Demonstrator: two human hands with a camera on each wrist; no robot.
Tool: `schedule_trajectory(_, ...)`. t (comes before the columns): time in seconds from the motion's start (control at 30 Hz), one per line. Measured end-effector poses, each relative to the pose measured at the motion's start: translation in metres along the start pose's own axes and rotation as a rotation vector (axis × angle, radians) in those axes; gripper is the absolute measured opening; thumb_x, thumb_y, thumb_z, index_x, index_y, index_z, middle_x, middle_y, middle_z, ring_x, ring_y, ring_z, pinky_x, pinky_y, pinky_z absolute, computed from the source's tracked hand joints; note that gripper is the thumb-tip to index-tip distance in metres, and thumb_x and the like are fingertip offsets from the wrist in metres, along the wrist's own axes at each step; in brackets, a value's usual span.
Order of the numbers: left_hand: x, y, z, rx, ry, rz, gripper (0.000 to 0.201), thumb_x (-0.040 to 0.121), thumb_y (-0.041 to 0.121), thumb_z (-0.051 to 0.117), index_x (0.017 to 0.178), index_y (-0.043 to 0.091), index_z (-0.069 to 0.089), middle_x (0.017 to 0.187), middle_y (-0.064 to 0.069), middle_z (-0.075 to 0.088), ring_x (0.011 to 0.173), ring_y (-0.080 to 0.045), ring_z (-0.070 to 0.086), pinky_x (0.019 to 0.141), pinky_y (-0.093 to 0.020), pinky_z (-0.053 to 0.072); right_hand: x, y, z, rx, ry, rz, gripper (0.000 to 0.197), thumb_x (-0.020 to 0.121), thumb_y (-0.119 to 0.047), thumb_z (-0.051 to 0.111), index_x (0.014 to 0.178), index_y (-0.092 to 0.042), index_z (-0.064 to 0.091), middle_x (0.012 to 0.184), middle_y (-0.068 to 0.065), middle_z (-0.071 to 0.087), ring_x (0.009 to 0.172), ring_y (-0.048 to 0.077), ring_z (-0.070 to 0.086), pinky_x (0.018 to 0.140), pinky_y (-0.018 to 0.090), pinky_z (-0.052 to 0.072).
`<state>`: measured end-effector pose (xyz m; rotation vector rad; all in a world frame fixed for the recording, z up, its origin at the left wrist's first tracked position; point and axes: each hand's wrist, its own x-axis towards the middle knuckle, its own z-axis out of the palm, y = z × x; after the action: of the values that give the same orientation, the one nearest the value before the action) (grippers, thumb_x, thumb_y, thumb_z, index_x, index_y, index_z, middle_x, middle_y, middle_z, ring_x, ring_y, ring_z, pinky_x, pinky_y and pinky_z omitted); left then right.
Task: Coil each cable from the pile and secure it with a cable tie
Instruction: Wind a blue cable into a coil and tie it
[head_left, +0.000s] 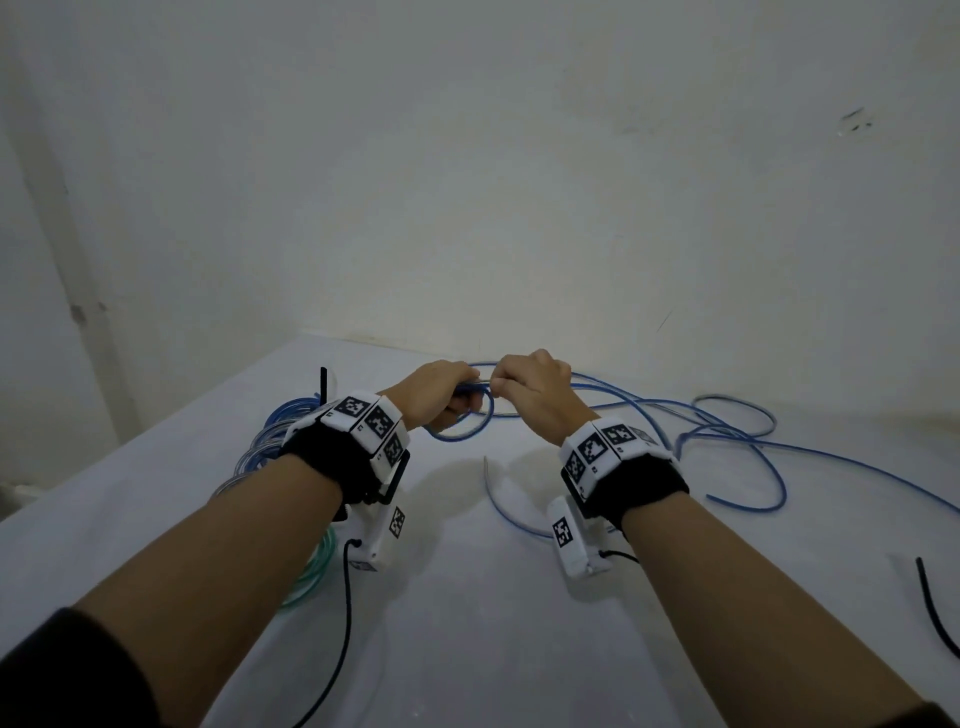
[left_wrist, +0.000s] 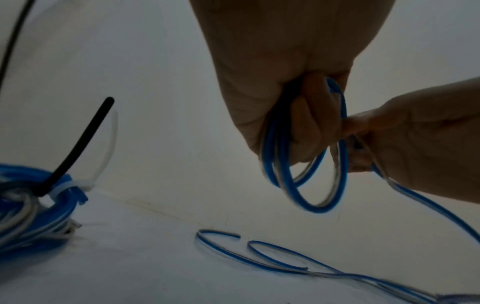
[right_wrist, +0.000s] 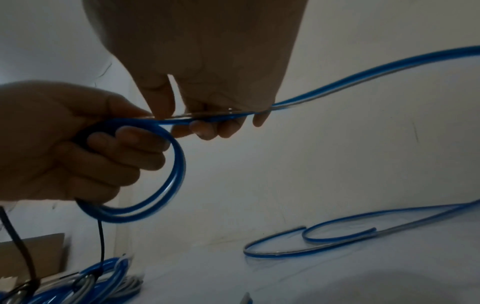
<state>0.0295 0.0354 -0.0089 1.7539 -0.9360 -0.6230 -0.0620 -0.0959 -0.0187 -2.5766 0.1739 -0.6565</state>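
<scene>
A long blue-and-clear cable (head_left: 727, 431) sprawls over the white table (head_left: 493, 623) to the right. Above the table's far middle, my left hand (head_left: 441, 395) grips a small coil (left_wrist: 311, 185) of two or three loops of this cable (right_wrist: 155, 185). My right hand (head_left: 530, 384) is close beside it, pinching the running strand (right_wrist: 215, 118) just where it leaves the coil. From there the strand trails off to the right (right_wrist: 389, 63). Both hands hold the cable clear of the table.
Finished blue coils (head_left: 280, 431) lie at the left, bound with white and black cable ties (left_wrist: 78, 148). A green coil (head_left: 311, 571) sits under my left forearm. A black cable end (head_left: 935, 608) lies at the right edge. The wall stands just behind the table.
</scene>
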Motion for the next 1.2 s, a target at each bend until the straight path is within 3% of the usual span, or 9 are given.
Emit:
schedule_trajectory(0.13,0.002,0.0,-0.002,-0.122,0.128,0.015,0.036,0.093,0.012,0.033,0.057,0.013,0.033,0.039,0.007,0.026,0.035,-0.009,0.018,0.039,-0.017,0.016,0.0,-0.004,0.01,0.24,0.015,-0.04,0.024,0.094,-0.021,0.044,0.115,-0.019,0.054,0.088,-0.004,0.049,0.083,0.011,0.046,0.087,0.034,0.038)
schedule_trajectory(0.2,0.003,0.001,-0.004,-0.203,0.175,0.018,0.035,0.092,0.012,0.033,0.057,0.013,0.033,0.039,0.006,0.029,0.035,-0.009,0.02,0.039,-0.016,0.016,0.001,-0.005,0.013,0.292,0.015,-0.05,0.024,0.098,-0.016,0.043,0.117,-0.01,0.057,0.099,-0.007,0.048,0.086,0.006,0.046,0.086,0.027,0.04)
schedule_trajectory(0.33,0.004,0.003,-0.005,-0.24,0.274,0.021,0.036,0.091,0.012,0.036,0.055,0.011,0.038,0.041,0.003,0.033,0.034,-0.01,0.022,0.039,-0.016,0.016,0.006,-0.011,0.02,0.409,0.01,-0.011,0.024,0.099,-0.019,0.043,0.113,-0.003,0.055,0.087,-0.008,0.058,0.071,-0.007,0.051,0.07,0.013,0.038)
schedule_trajectory(0.5,0.0,0.002,-0.008,-0.16,0.403,0.043,0.034,0.095,0.019,0.04,0.062,0.01,0.045,0.053,-0.001,0.036,0.038,-0.012,0.029,0.041,-0.02,0.023,0.013,-0.015,0.028,0.478,0.053,0.029,0.018,0.098,-0.021,0.046,0.101,-0.006,0.056,0.071,-0.003,0.055,0.071,0.014,0.052,0.074,0.029,0.042)
schedule_trajectory(0.63,-0.003,-0.003,-0.011,0.016,0.353,0.088,0.032,0.097,0.024,0.039,0.07,0.013,0.052,0.063,-0.002,0.045,0.054,-0.018,0.042,0.052,-0.026,0.034,0.016,-0.011,0.031,0.454,0.098,0.104,0.033,0.1,-0.028,0.042,0.101,-0.001,0.06,0.068,-0.002,0.05,0.065,0.011,0.046,0.066,0.024,0.037)
schedule_trajectory(0.8,-0.004,-0.009,-0.011,0.217,0.332,0.078,0.033,0.1,0.026,0.034,0.087,0.003,0.053,0.071,0.001,0.05,0.058,-0.019,0.047,0.065,-0.032,0.043,0.012,-0.003,0.039,0.364,0.012,0.134,0.034,0.097,-0.037,0.046,0.103,-0.008,0.063,0.081,0.001,0.064,0.075,0.011,0.055,0.075,0.029,0.042)
schedule_trajectory(0.93,0.0,-0.011,-0.012,0.286,0.432,0.06,0.034,0.101,0.026,0.031,0.084,0.006,0.054,0.078,-0.002,0.054,0.064,-0.02,0.045,0.07,-0.031,0.038,0.006,0.0,0.039,0.349,0.025,0.167,0.024,0.092,-0.035,0.056,0.098,-0.011,0.057,0.08,-0.003,0.059,0.079,0.016,0.055,0.077,0.031,0.044)
schedule_trajectory(1.03,-0.002,-0.01,-0.015,0.355,0.475,0.052,0.037,0.101,0.023,0.028,0.081,0.006,0.055,0.069,-0.005,0.05,0.069,-0.026,0.045,0.068,-0.029,0.033,0.003,0.002,0.037,0.413,0.045,0.229,0.035,0.096,-0.041,0.046,0.099,-0.008,0.058,0.077,-0.006,0.059,0.08,0.016,0.057,0.08,0.033,0.045)
schedule_trajectory(1.2,-0.002,-0.008,-0.018,0.372,0.45,0.008,0.042,0.098,0.029,0.035,0.065,0.014,0.055,0.06,0.002,0.047,0.056,-0.015,0.043,0.057,-0.028,0.034,0.004,0.009,0.038,0.428,0.144,0.313,0.025,0.099,-0.024,0.041,0.083,-0.011,0.055,0.07,-0.003,0.059,0.072,0.014,0.051,0.076,0.033,0.042)
